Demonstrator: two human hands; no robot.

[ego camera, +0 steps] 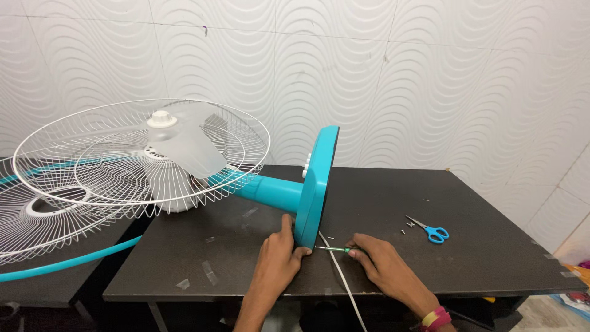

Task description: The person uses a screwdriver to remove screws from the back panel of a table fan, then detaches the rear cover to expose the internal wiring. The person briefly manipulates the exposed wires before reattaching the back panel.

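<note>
Hands at a fan base on the counter (pixel 369 203).
Left hand (pixel 279 255) braces the teal fan (pixel 316 184), fingers curled on its edge; right hand (pixel 381 261) pinches a green-handled screwdriver (pixel 335 249) against it.

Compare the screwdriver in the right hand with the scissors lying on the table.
The screwdriver has a green handle and is held in the right hand, its tip against the turquoise fan base. The scissors have blue handles and lie untouched, well to the right. The screwdriver is a single straight shaft; the scissors show two blades slightly parted and two finger loops. Both are small hand tools over the same black table.
</note>
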